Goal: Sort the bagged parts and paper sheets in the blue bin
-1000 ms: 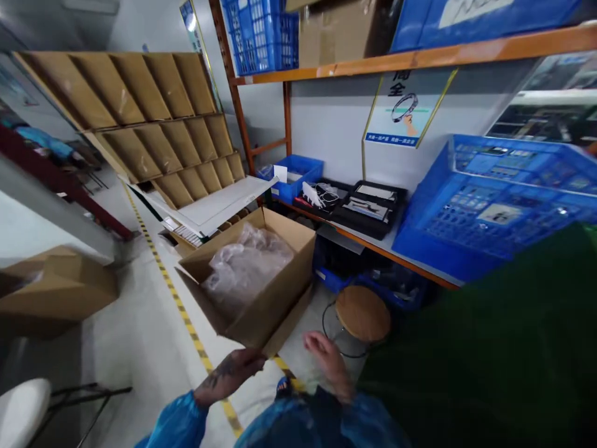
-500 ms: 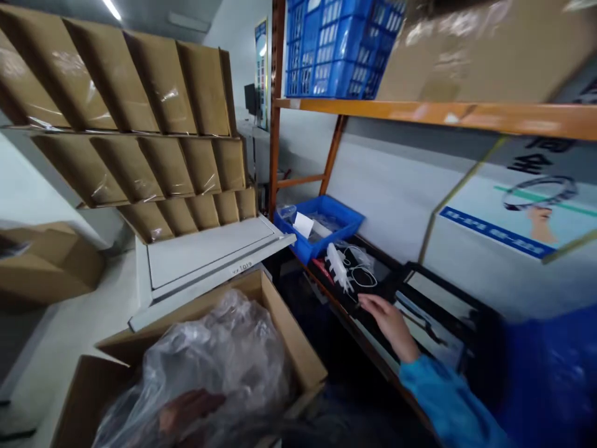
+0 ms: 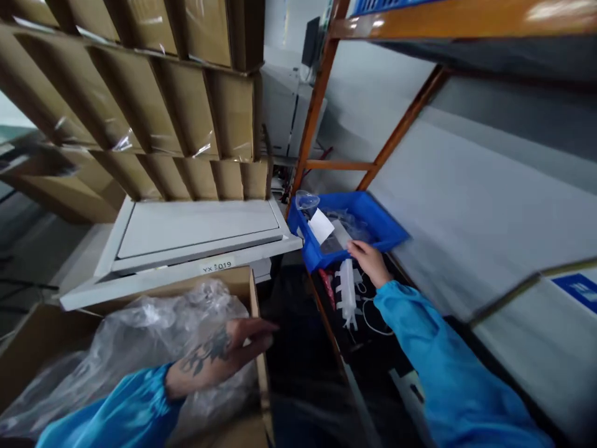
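My left hand [image 3: 231, 348] lies with its fingers stretched out over the right wall of an open cardboard box [image 3: 254, 298], resting against the crumpled clear plastic bag [image 3: 140, 336] that fills it. My right hand [image 3: 369, 261] reaches to the front rim of a small blue bin [image 3: 373, 218] on the rack's lower shelf. Its fingers are curled at a clear packet [image 3: 342, 235] lying in the bin, next to a white paper slip [image 3: 321, 225]. Whether they grip the packet is unclear. Both my sleeves are blue.
A white flat panel [image 3: 196, 227] labelled YX 019 lies behind the box. Rows of slanted cardboard cartons [image 3: 163, 106] rise above it. Orange rack uprights [image 3: 317, 99] stand beside the bin. A black tray [image 3: 373, 339] holds white cables [image 3: 347, 292] below my right wrist.
The view has swung left and closer. My right hand moved from the black tray up to the blue bin. My left hand came out from under the plastic bag onto the box wall.
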